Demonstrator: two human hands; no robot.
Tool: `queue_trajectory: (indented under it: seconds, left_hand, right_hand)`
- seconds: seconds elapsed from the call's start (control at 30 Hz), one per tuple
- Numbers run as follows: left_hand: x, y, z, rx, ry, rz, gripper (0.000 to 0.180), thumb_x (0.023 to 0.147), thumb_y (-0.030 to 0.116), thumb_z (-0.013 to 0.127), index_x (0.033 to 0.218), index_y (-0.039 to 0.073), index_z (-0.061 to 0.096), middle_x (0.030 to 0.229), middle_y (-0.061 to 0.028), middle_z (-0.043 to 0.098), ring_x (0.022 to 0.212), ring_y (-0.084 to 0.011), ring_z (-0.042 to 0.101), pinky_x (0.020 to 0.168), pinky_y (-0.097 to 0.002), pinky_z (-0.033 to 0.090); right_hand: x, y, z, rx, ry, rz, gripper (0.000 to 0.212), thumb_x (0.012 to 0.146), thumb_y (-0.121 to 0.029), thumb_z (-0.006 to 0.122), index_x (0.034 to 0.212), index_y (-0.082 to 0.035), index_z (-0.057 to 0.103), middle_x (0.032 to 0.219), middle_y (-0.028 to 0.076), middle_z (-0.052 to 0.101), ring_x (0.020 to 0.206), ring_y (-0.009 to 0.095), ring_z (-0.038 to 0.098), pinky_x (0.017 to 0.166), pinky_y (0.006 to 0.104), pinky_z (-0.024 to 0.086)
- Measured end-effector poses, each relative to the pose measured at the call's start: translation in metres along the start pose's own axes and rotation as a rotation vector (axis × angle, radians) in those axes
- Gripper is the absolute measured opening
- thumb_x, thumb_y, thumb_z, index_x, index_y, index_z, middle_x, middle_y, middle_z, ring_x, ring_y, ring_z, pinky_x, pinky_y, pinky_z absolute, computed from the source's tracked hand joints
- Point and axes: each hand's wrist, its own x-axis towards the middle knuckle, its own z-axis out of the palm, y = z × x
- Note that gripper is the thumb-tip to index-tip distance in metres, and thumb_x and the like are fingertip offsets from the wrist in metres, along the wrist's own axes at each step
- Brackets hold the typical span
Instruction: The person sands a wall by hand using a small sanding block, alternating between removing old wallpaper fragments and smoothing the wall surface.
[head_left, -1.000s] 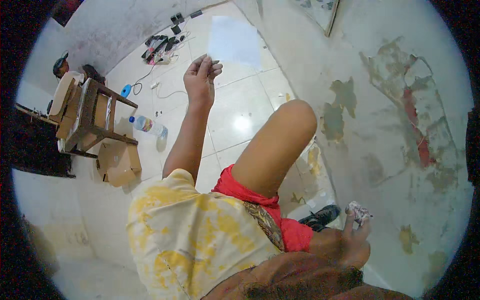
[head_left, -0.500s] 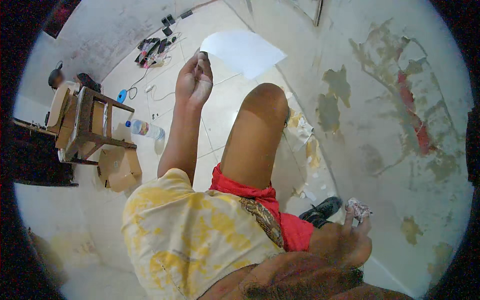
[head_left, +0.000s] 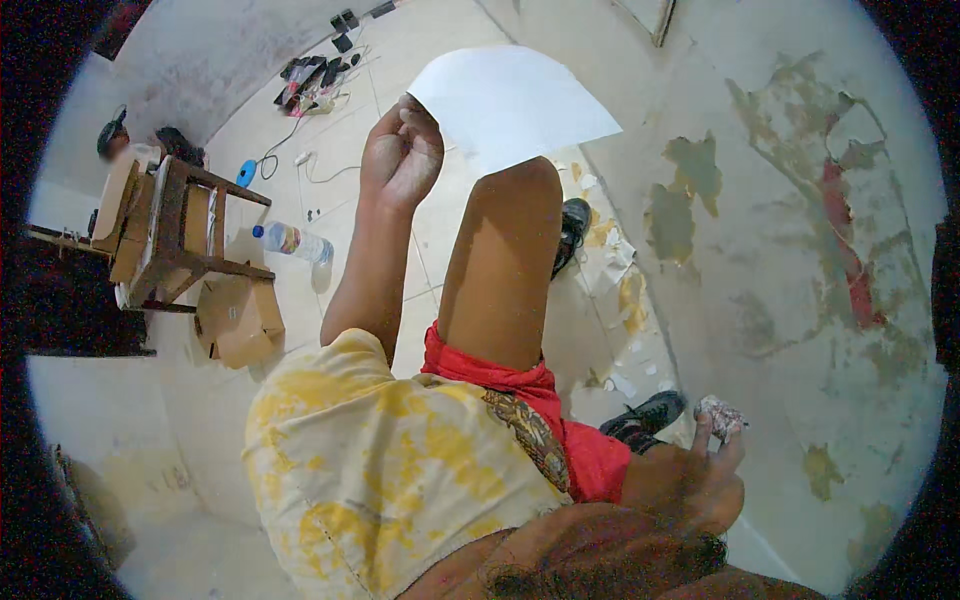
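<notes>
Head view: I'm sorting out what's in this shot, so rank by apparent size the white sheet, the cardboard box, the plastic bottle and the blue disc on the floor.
1. white sheet, though held up nearer the camera
2. cardboard box
3. plastic bottle
4. blue disc

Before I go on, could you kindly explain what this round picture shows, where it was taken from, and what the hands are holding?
There is no machine here: a person wears a wide fisheye camera on the head, looking down, so the picture is round and straight edges bend. You see their yellow shirt, red shorts and a raised knee. The left hand is stretched forward and pinches a white sheet by its corner. The right hand, low by the peeling wall, holds a small crumpled wad. On the tiled floor lie a bottle, a cardboard box, a wooden stool, cables and a black shoe.
</notes>
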Motion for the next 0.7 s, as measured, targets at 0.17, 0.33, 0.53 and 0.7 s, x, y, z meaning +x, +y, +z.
queue_trajectory:
  seconds: [0.17,0.33,0.53,0.7]
  left_hand:
    - [-0.001,0.004,-0.002,-0.053,0.058,0.016,0.018,0.095,0.002,0.046,0.104,-0.011,0.054,0.089,-0.0174,0.066,0.076,-0.0216,0.068,0.07,-0.0281,0.061]
    - [0.001,0.006,-0.006,0.193,0.051,0.095,0.021,0.094,0.003,0.049,0.109,-0.011,0.054,0.086,-0.0138,0.065,0.066,-0.0165,0.064,0.062,-0.0237,0.056]
    - [-0.022,-0.031,0.035,1.362,-0.001,0.623,0.017,0.09,0.006,0.058,0.101,-0.007,0.062,0.083,-0.0103,0.064,0.063,-0.0144,0.06,0.057,-0.0258,0.049]
    - [-0.02,-0.098,0.046,1.634,-0.335,0.471,0.014,0.088,0.001,0.058,0.099,-0.005,0.065,0.083,-0.008,0.066,0.071,-0.0142,0.065,0.064,-0.0244,0.052]
  right_hand:
    - [0.003,-0.004,-0.001,-0.009,-0.015,0.009,0.029,0.086,-0.005,0.061,0.112,0.006,0.058,0.097,0.014,0.062,0.086,0.021,0.06,0.074,0.0308,0.049]
    - [0.008,-0.007,0.001,-0.007,-0.014,0.006,0.028,0.085,-0.006,0.061,0.111,0.005,0.059,0.097,0.014,0.062,0.085,0.021,0.06,0.073,0.0312,0.049]
    - [0.014,-0.015,0.002,0.009,-0.014,-0.02,0.028,0.085,-0.007,0.062,0.11,0.003,0.059,0.095,0.013,0.062,0.084,0.022,0.06,0.072,0.0315,0.049]
    - [0.033,-0.043,-0.007,-0.212,0.071,-0.332,0.027,0.085,-0.008,0.062,0.11,0.003,0.06,0.095,0.013,0.062,0.083,0.022,0.06,0.071,0.0318,0.049]
